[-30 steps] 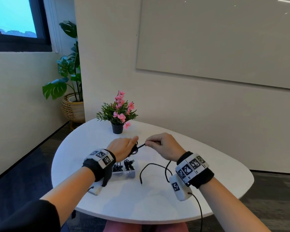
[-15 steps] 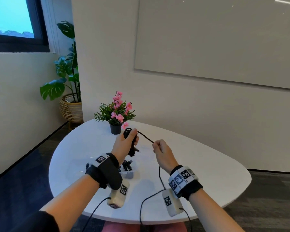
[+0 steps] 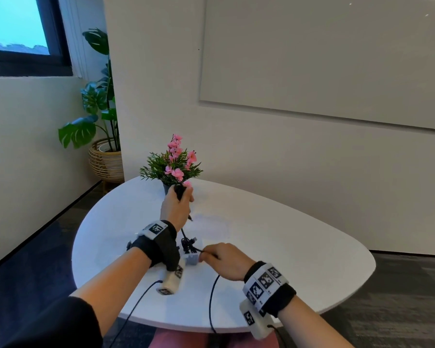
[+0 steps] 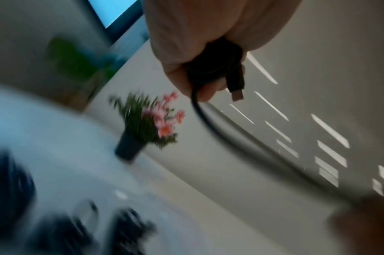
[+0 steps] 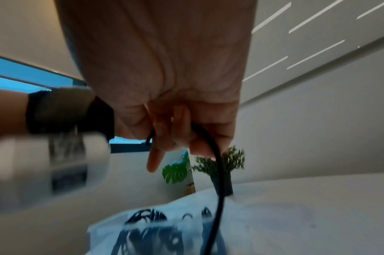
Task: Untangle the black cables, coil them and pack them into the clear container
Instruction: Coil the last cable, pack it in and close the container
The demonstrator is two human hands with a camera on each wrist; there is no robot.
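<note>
My left hand (image 3: 178, 198) is raised over the far part of the white table (image 3: 274, 247) and grips a small coil of black cable (image 3: 179, 190). In the left wrist view the coil's plug (image 4: 236, 86) sticks out under the curled fingers. From the coil the cable (image 4: 217, 132) runs down to my right hand (image 3: 207, 256), which pinches it low beside the clear container (image 3: 192, 260). Its fingers (image 5: 199, 146) curl round the cable (image 5: 218, 172). Other black cables (image 5: 151, 226) lie inside the container. The cable's tail (image 3: 211, 297) hangs over the near table edge.
A small pot of pink flowers (image 3: 173, 167) stands at the table's far edge, just behind my left hand. On the floor at the left a large green plant sits in a wicker basket (image 3: 104, 160). The wrist cameras' leads trail off the near edge.
My left hand lifted the coil up and away toward the flower pot. My right hand dropped down and toward me along the cable, ending beside the container.
</note>
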